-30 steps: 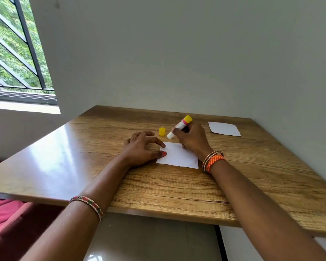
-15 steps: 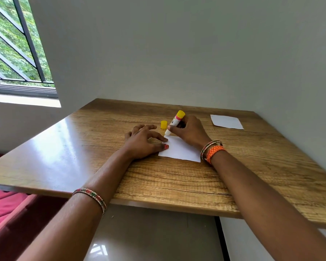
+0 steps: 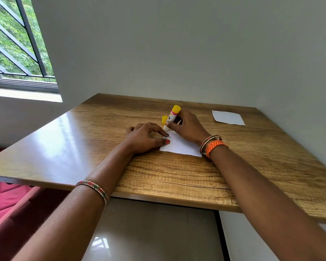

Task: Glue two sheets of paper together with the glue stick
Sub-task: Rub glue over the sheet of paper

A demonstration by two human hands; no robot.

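A small white sheet of paper [image 3: 179,146] lies in the middle of the wooden table [image 3: 177,176]. My left hand [image 3: 145,138] rests flat on the table, its fingertips pinning the sheet's left edge. My right hand [image 3: 188,127] grips an uncapped glue stick [image 3: 171,117], white with a yellow end, tilted with its tip down on the sheet's far left corner. The yellow cap [image 3: 164,119] stands on the table just behind the stick. A second white sheet [image 3: 228,117] lies apart at the far right of the table.
Grey walls close the table at the back and right. A barred window [image 3: 17,44] is at the upper left. A red cushioned seat [image 3: 6,200] sits below the table's left edge; tiled floor shows under the near edge.
The glue stick has moved left and down across the sheet's far edge to its left corner. My left hand has stayed on the paper. The view has shifted slightly.
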